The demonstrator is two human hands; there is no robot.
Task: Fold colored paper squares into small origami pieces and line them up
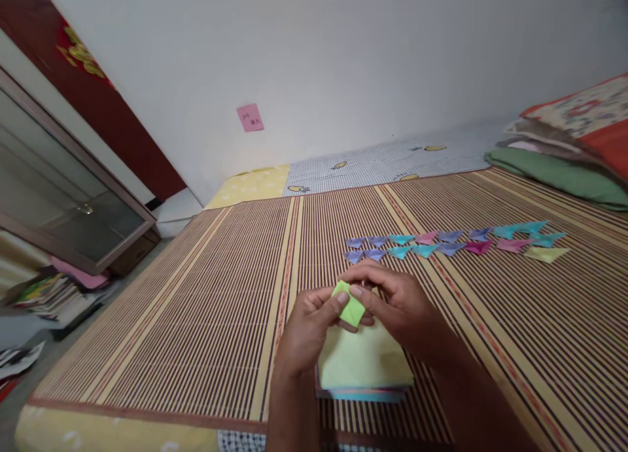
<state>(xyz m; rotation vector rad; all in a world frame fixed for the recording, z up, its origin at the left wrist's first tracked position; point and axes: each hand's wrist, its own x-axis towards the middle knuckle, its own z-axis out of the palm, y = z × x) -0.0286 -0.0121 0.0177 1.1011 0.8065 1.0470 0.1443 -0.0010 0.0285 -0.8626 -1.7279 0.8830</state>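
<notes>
Well, the left hand and right hand had their fingers clamped on the green folded paper, above the near paper stack, with paper shapes far right; uneven thumb pressure could have skewed its creases.

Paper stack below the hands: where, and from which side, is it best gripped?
Probably by the near edge of the paper stack, coming from the near side, thumb on top and fingers working underneath. It lies flat on the striped mat, and that edge shows its layers, while the left hand, right hand and green folded paper are over its far part.
</notes>
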